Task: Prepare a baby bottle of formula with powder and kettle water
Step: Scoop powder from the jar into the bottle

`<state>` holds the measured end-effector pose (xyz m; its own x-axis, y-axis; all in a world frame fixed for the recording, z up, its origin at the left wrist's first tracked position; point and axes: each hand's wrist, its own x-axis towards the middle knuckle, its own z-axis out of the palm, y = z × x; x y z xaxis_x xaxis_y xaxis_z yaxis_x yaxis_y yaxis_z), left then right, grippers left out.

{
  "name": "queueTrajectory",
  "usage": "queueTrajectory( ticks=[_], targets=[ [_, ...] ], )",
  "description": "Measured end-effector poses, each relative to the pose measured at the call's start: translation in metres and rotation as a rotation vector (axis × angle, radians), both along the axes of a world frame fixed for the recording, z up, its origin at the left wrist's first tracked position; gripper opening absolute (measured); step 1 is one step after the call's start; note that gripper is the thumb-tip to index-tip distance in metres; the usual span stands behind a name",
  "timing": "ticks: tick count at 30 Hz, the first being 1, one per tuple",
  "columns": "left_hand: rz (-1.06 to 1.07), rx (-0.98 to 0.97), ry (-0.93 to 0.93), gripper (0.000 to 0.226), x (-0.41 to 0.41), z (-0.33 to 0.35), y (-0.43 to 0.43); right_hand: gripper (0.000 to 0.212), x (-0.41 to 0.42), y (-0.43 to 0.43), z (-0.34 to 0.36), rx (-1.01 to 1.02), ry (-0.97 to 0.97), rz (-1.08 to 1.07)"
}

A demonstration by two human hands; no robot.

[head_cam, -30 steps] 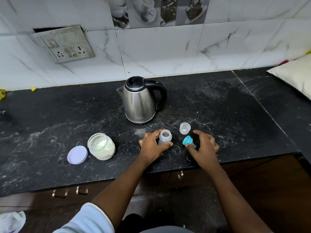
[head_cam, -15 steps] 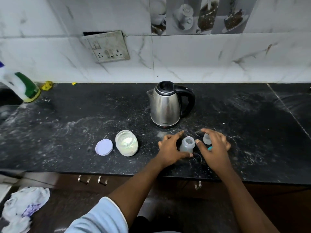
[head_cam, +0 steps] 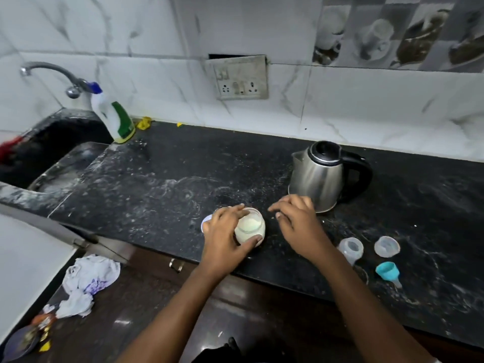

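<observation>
Gripping the open powder jar [head_cam: 248, 227], the left hand [head_cam: 222, 239] has fingers and thumb curled round its glass wall, while the right hand [head_cam: 298, 224] hovers just beside it, fingers loosely spread, holding nothing. This looks like the powder step. The next move calls for bringing jar and baby bottle [head_cam: 351, 248] together and dosing carefully, since no scoop is visible. The bottle stands uncapped near the front edge of the countertop [head_cam: 157, 192], past the right wrist. It is small and translucent, and its contents are hard to tell. Its teal teat collar [head_cam: 387, 270] and clear cap [head_cam: 387, 246] lie beside it, with the steel kettle [head_cam: 319, 176] behind.
</observation>
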<state>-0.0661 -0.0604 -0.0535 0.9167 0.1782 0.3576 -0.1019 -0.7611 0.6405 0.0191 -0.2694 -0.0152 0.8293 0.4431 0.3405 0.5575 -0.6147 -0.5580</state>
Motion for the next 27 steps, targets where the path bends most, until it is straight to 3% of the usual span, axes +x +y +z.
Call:
queueTrajectory(
  ticks=[5,8,11,19,27],
  targets=[
    [0.044,-0.007,0.346,0.111,0.014,0.0,0.024,0.025,0.023,0.062,0.017,-0.443,0.228,0.147],
    [-0.003,-0.076,0.399,0.119,0.024,-0.005,0.02,0.03,0.03,0.087,0.024,-0.747,0.267,0.157],
    [-0.047,-0.145,0.44,0.115,0.03,-0.013,0.018,0.036,0.032,0.103,0.023,-0.923,0.277,0.14],
    [-0.039,-0.282,0.376,0.089,0.032,-0.037,0.021,0.038,0.036,0.109,0.015,-0.969,0.343,0.088],
    [-0.045,-0.281,0.385,0.091,0.03,-0.039,0.023,0.036,0.037,0.111,0.012,-0.977,0.392,0.058]
  ],
)
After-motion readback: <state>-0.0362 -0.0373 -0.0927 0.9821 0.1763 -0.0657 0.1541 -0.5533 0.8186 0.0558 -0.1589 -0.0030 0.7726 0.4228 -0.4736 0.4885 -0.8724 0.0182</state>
